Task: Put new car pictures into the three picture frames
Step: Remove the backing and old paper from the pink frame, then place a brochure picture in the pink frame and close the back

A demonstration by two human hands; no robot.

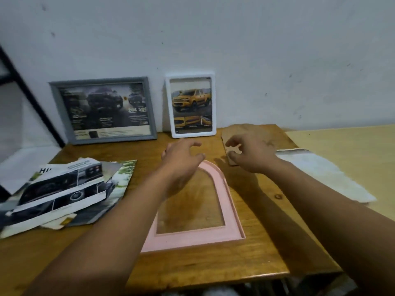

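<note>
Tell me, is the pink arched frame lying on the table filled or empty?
Empty. The pink arched picture frame lies flat, and the wooden table shows through its opening.

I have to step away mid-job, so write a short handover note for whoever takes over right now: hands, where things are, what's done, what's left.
Left hand: open, fingers spread above the arched top of the pink frame, holding nothing.
Right hand: reaching onto the brown backing board; grip unclear.
Done: grey frame and white frame hold car pictures and lean against the wall.
Pink frame lies flat on the table, empty; the wood shows through it.
Loose car pictures are piled to the left.
Left: put a picture in the pink frame, refit the backing, stand it up.
</note>
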